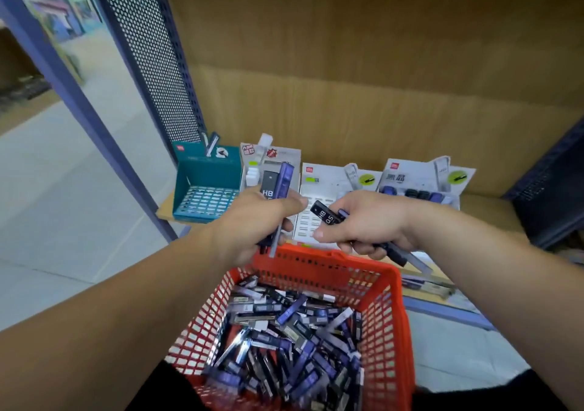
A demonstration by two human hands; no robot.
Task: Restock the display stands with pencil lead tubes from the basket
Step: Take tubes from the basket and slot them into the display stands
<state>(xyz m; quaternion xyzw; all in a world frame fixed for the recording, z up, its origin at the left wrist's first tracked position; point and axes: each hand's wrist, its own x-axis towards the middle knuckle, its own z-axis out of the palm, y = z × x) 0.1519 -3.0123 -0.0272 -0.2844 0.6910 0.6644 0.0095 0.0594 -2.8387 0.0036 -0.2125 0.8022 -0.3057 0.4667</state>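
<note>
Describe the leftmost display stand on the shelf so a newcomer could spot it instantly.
Behind the red basket, a wooden shelf carries a row of four display stands. Look at the row's left end, beside the dark perforated metal panel: that is the teal stand. It alone is teal, with a slotted grid base; its neighbours are white or grey.

Red mesh basket [384, 287], teal stand [207, 170], seemingly purple-black tubes [286, 341].
</note>
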